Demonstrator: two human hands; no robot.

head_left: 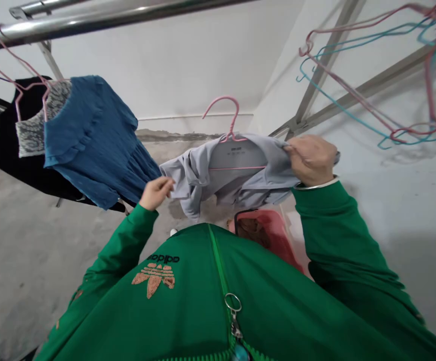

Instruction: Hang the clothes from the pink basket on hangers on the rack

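Note:
A light grey shirt (255, 175) is spread on a pink hanger (236, 113) in front of me, its hook sticking up above the collar and its crossbar showing inside. My right hand (313, 159) is closed around the shirt's shoulder on the right side. At the opposite side my left hand (158, 192) pinches the edge of the other sleeve between thumb and fingers. Neither hand touches the hanger's hook, which hangs on nothing.
A metal rail (101, 22) crosses overhead, bearing a blue dress (93, 135) and a black garment (7, 145) on hangers. Pink and blue hangers (364, 95) hang at the right by the wall. Below the shirt stands a red basket (283, 235) with dark cloth inside.

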